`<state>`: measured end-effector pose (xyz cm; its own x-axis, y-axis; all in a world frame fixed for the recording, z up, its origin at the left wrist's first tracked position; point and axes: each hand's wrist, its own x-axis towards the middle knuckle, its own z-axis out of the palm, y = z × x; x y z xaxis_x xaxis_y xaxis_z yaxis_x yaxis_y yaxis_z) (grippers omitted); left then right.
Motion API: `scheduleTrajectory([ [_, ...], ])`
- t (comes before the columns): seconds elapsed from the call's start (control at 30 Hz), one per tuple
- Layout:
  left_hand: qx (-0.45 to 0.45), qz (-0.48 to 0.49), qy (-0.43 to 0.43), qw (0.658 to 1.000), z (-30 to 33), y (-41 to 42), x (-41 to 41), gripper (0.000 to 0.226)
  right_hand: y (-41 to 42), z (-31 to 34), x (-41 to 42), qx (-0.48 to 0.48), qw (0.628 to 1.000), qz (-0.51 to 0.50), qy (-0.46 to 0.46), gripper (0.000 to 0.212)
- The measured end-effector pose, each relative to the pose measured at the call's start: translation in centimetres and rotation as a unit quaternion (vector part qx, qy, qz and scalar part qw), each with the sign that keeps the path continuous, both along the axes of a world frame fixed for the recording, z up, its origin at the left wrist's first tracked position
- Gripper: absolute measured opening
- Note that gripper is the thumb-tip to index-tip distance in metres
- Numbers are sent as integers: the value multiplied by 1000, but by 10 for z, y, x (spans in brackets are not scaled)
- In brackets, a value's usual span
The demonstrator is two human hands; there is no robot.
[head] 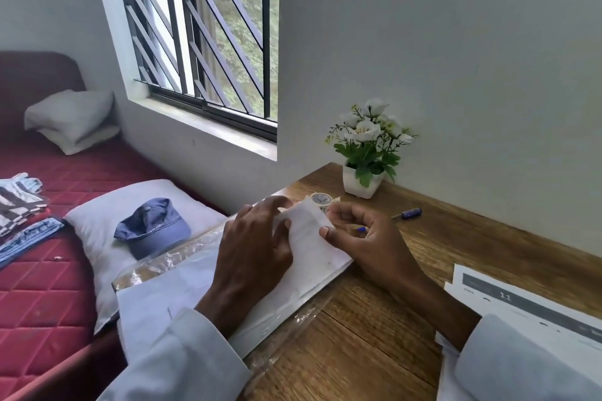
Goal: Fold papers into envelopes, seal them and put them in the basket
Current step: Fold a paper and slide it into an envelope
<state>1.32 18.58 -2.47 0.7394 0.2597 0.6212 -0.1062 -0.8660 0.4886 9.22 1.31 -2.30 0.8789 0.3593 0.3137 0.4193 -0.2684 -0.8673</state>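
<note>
Head view: folded paper (311, 231) on a plastic sleeve of paper (195, 283) at the left edge of the wooden table (456, 257). Left hand (257, 247) flat on the paper, fingers straight. Right hand (361, 238) pinching its right edge, fingers curled. Tape roll (321, 198) just beyond; pen (407, 213) and flower pot (361, 184) nearby. Printed sheets (527, 303) at right. No basket in view.

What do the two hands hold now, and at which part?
Folded paper: left hand presses its left side, right hand pinches its right edge.
</note>
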Motion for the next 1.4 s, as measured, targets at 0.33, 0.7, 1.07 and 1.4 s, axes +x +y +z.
scheduleTrajectory([
  [0.33, -103, -64, -52, 991, 12, 0, -2, 42, 0, 20, -8, 91, 994, 59, 29, 18],
  [0.7, 117, -76, -20, 990, 75, -36, -3, 134, -40, 95, -18, 231, 971, -31, 52, 17],
  [1.07, 262, -261, 32, 929, 46, -145, 41, 120, -170, 66, -71, 203, 943, -261, 35, 9],
  [1.4, 266, -353, 25, 897, 11, -184, 45, 117, -214, 20, -95, 51, 945, -318, -54, 12],
])
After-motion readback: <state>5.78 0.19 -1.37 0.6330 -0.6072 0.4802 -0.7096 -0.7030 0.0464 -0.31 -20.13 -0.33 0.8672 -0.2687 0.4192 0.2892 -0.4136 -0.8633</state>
